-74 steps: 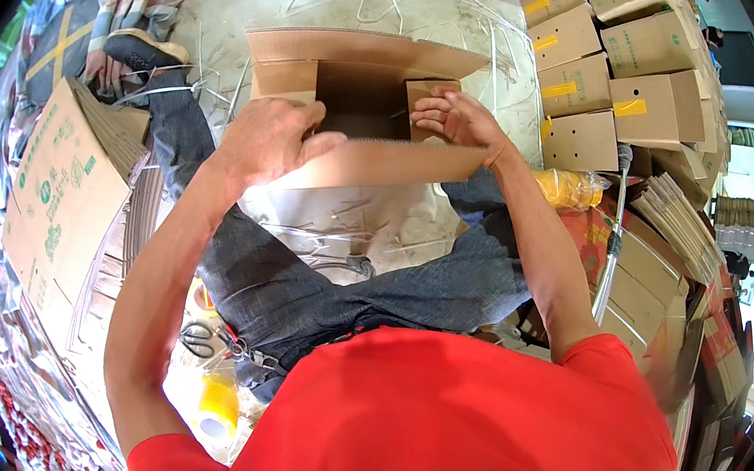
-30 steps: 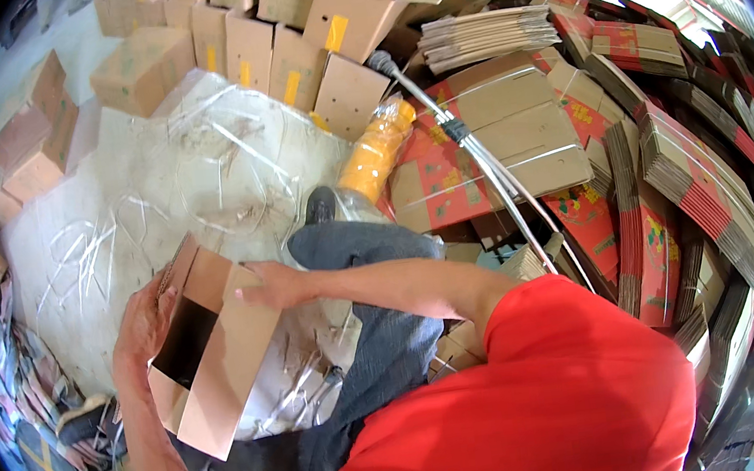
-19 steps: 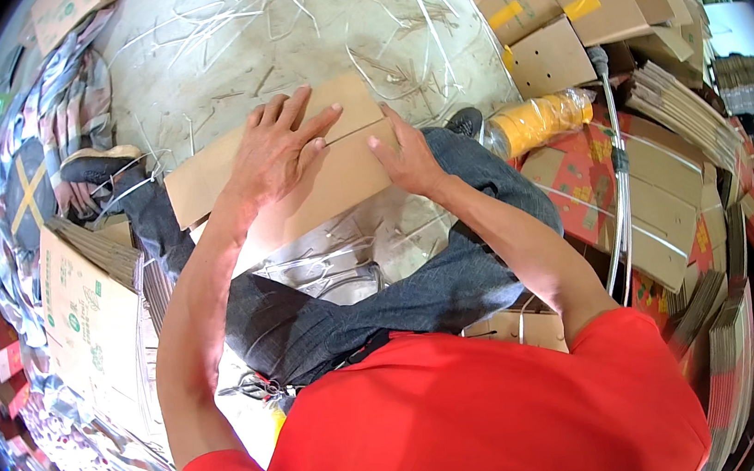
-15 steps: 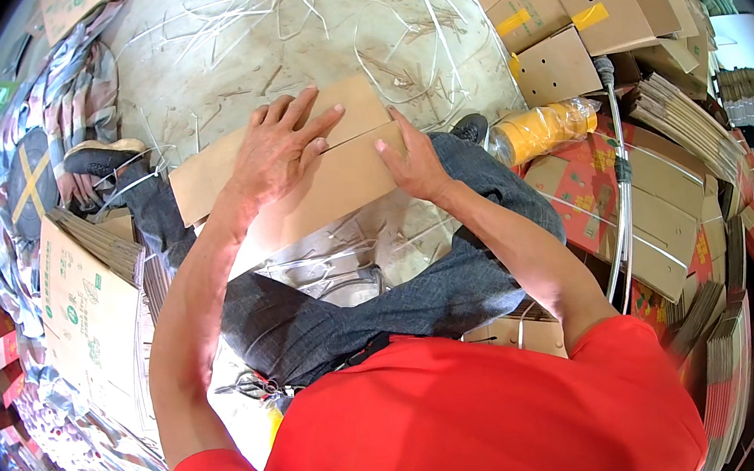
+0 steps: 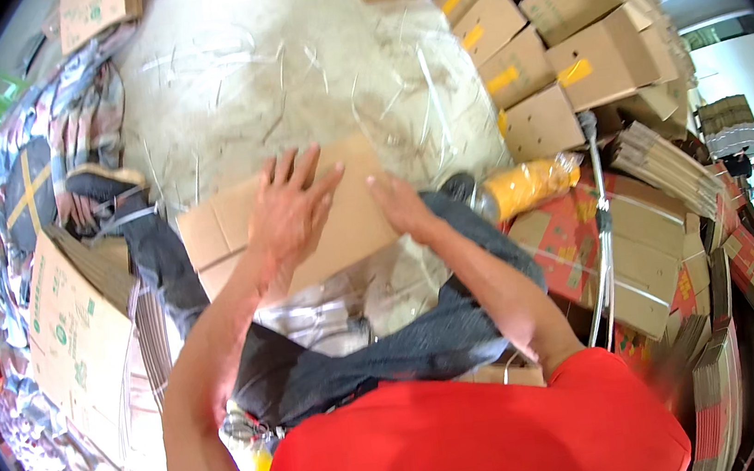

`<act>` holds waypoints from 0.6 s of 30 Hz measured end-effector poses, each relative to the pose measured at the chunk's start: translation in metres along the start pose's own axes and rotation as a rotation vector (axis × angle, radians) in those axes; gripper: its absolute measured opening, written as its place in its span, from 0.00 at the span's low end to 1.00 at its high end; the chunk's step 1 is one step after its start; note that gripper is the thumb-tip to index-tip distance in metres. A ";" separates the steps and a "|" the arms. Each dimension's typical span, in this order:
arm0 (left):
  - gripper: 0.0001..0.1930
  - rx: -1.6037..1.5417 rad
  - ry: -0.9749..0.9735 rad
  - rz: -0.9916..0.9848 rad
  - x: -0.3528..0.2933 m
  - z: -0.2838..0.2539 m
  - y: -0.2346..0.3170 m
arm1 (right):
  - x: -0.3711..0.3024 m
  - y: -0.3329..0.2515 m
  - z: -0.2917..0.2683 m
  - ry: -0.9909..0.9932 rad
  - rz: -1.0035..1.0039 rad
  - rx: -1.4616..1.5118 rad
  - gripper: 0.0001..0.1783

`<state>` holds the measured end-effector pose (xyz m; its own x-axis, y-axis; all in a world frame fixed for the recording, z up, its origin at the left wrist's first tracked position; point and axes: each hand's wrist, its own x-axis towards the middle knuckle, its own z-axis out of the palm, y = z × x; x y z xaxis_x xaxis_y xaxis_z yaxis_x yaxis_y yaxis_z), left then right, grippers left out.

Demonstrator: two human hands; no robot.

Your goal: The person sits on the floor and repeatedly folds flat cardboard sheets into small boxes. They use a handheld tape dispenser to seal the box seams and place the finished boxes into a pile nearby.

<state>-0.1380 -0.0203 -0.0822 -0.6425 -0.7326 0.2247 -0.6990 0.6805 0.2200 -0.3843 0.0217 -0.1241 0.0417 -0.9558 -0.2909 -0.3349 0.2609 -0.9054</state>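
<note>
A brown cardboard box lies in front of me above my parted knees, its flaps folded over the top. A seam between the flaps shows at its left end. My left hand rests flat on the box top, fingers spread and pointing away from me. At the box's right edge, my right hand touches the cardboard with its fingers stretched out. That hand is slightly blurred. Neither hand grips anything.
Opened cartons with yellow tape stand at the far right. A yellow plastic-wrapped roll lies beside my right knee, near metal rods. Flattened carton stacks lean at left. White straps litter the floor.
My right hand has gone from holding the box's right corner to lying against its edge. My left hand's fingers have turned to point more straight ahead. The whole view has shifted.
</note>
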 end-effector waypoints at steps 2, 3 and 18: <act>0.24 -0.026 0.023 -0.022 0.001 -0.001 0.003 | 0.002 -0.003 0.000 0.020 0.070 0.061 0.29; 0.25 -0.061 0.046 -0.040 0.000 -0.004 0.005 | 0.002 -0.004 0.001 0.023 0.088 0.081 0.29; 0.11 -0.192 0.643 -1.304 -0.402 0.021 0.032 | 0.003 0.007 0.008 -0.085 0.203 0.131 0.35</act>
<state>0.0913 0.2952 -0.1853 0.6819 -0.7187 0.1362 -0.5777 -0.4148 0.7030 -0.3791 0.0217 -0.1341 0.0665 -0.8687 -0.4908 -0.2201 0.4670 -0.8564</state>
